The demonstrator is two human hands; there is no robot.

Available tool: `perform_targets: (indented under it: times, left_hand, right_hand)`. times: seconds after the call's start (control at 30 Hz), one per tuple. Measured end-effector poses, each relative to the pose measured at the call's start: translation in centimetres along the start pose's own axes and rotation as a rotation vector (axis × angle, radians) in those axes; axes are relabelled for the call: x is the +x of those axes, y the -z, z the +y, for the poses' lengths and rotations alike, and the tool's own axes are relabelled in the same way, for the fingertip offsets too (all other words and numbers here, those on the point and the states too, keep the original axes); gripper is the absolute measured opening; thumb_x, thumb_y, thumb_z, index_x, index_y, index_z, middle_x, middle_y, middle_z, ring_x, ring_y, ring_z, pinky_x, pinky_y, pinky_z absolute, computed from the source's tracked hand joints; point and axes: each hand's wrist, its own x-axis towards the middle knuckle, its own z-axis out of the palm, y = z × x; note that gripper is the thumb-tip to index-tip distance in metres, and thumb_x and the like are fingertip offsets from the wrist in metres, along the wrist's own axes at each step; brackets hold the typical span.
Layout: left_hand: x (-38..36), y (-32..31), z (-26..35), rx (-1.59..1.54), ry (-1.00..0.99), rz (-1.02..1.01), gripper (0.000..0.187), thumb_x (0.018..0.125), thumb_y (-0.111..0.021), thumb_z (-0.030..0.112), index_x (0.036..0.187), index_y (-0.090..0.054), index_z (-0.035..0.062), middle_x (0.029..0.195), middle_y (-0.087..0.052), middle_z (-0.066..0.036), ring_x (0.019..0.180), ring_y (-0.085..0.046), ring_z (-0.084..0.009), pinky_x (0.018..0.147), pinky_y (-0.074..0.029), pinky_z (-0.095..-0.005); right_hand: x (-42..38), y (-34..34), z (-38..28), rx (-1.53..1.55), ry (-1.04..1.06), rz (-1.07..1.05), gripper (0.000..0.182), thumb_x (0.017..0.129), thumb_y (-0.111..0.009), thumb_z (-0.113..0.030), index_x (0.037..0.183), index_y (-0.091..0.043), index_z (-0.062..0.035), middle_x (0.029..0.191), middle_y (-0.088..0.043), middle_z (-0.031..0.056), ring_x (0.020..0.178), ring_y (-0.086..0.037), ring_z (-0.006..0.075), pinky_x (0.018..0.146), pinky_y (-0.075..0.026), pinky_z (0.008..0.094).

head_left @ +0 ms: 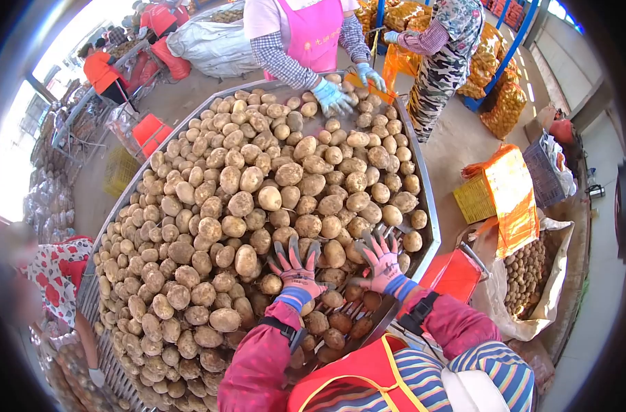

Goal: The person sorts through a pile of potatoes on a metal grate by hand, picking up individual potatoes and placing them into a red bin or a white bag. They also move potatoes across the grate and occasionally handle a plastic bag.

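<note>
Potatoes (220, 199) lie heaped over a large metal-edged table (428, 206). My left hand (296, 272), in a pink and grey glove, rests on the potatoes near the table's close side, its fingers spread. To its right, my right hand (382, 265), gloved alike, lies with fingers apart on potatoes near the right edge. Neither hand is wrapped round a potato. Below and between them, several potatoes sit on a slatted section (360, 314).
Across the table a co-worker in a pink apron (313, 34) reaches over the potatoes with blue gloves. Another person (445, 55) stands at the back right. At the left is a co-worker in a patterned top (55, 275). A yellow crate (474, 199) and an open sack (557, 288) stand right.
</note>
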Motion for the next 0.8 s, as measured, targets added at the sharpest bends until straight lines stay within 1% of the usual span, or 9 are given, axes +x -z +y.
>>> perform_targets:
  times: [0.1, 0.2, 0.4, 0.43, 0.47, 0.53, 0.63, 0.73, 0.8]
  left_hand:
    - [0.3, -0.4, 0.5, -0.031, 0.027, -0.006, 0.113, 0.064, -0.065, 0.071, 0.149, -0.008, 0.0231, 0.148, 0.012, -0.030, 0.134, 0.006, -0.0563, 0.099, -0.002, -0.0743]
    - [0.5, -0.1, 0.9, -0.078, 0.033, 0.107, 0.114, 0.062, -0.068, 0.068, 0.149, -0.009, 0.0251, 0.148, 0.011, -0.030, 0.133, 0.007, -0.0565, 0.099, -0.002, -0.0747]
    - [3.2, 2.9, 1.8, -0.014, -0.055, 0.123, 0.108, 0.064, -0.069, 0.062, 0.148, -0.010, 0.0280, 0.151, 0.008, -0.026, 0.134, 0.002, -0.0567, 0.100, 0.001, -0.0736]
    - [3.9, 3.4, 1.6, -0.079, -0.045, 0.132, 0.109, 0.063, -0.069, 0.061, 0.148, -0.010, 0.0292, 0.152, 0.005, -0.024, 0.135, -0.001, -0.0549, 0.101, 0.001, -0.0728]
    - [4.0, 3.7, 1.6, -0.009, -0.075, 0.303, 0.109, 0.063, -0.070, 0.060, 0.148, -0.010, 0.0306, 0.152, 0.000, -0.023, 0.135, -0.003, -0.0535, 0.101, 0.001, -0.0725]
    - [5.0, 4.9, 1.8, -0.023, -0.063, 0.448, 0.106, 0.063, -0.069, 0.061, 0.148, -0.014, 0.0312, 0.154, -0.007, -0.013, 0.140, -0.004, -0.0430, 0.104, -0.001, -0.0693]
    - [7.1, 7.6, 1.8, 0.096, -0.135, 0.492, 0.107, 0.064, -0.069, 0.060, 0.148, -0.017, 0.0219, 0.154, -0.015, -0.005, 0.143, -0.006, -0.0287, 0.108, -0.001, -0.0634]
    - [7.4, 9.1, 0.9, -0.104, -0.197, 0.471, 0.094, 0.069, -0.068, 0.055, 0.145, -0.025, 0.0219, 0.151, -0.023, -0.007, 0.141, -0.015, -0.0286, 0.111, -0.006, -0.0565]
    - [5.7, 7.9, -0.8, -0.261, -0.287, 0.709, 0.091, 0.068, -0.072, 0.048, 0.143, -0.028, 0.0202, 0.143, -0.035, -0.009, 0.137, -0.023, -0.0322, 0.110, -0.016, -0.0521]
  right_hand:
    - [3.2, -2.4, 1.5, 0.173, -0.074, 0.223, 0.091, 0.055, -0.081, -0.043, 0.129, -0.042, -0.0060, 0.139, -0.036, 0.0206, 0.132, -0.029, 0.0410, 0.106, -0.014, 0.0621]
    - [4.7, -3.0, 3.7, 0.238, 0.139, 0.313, 0.097, 0.053, -0.082, -0.040, 0.132, -0.037, -0.0071, 0.138, -0.037, 0.0199, 0.132, -0.032, 0.0368, 0.107, -0.013, 0.0623]
    - [7.9, -1.5, 4.8, 0.113, 0.038, 0.251, 0.097, 0.058, -0.081, -0.037, 0.137, -0.033, -0.0095, 0.138, -0.037, 0.0169, 0.132, -0.034, 0.0323, 0.104, -0.016, 0.0655]
    - [8.7, -0.4, 4.4, 0.070, -0.030, 0.164, 0.098, 0.060, -0.082, -0.039, 0.137, -0.031, -0.0079, 0.140, -0.036, 0.0163, 0.130, -0.035, 0.0352, 0.104, -0.018, 0.0657]
    - [9.5, 0.8, 4.0, 0.067, -0.053, 0.121, 0.095, 0.066, -0.077, -0.040, 0.142, -0.027, -0.0135, 0.141, -0.035, 0.0130, 0.131, -0.035, 0.0304, 0.103, -0.019, 0.0671]
    - [11.1, 2.6, 3.4, 0.069, -0.144, 0.043, 0.092, 0.071, -0.074, -0.040, 0.143, -0.024, -0.0159, 0.143, -0.034, 0.0119, 0.131, -0.036, 0.0297, 0.101, -0.022, 0.0669]
    - [13.6, 4.1, 3.7, -0.021, -0.230, -0.086, 0.081, 0.076, -0.069, -0.035, 0.142, -0.027, -0.0159, 0.144, -0.032, 0.0142, 0.130, -0.038, 0.0293, 0.104, -0.028, 0.0558]
    - [12.4, 5.2, 4.1, 0.121, -0.137, 0.130, 0.064, 0.078, -0.065, -0.029, 0.134, -0.040, -0.0093, 0.134, -0.045, 0.0172, 0.125, -0.042, 0.0326, 0.104, -0.033, 0.0433]
    - [9.3, 6.1, 4.0, 0.260, -0.158, 0.205, 0.063, 0.078, -0.065, -0.029, 0.133, -0.042, -0.0082, 0.132, -0.047, 0.0170, 0.125, -0.042, 0.0329, 0.104, -0.033, 0.0419]
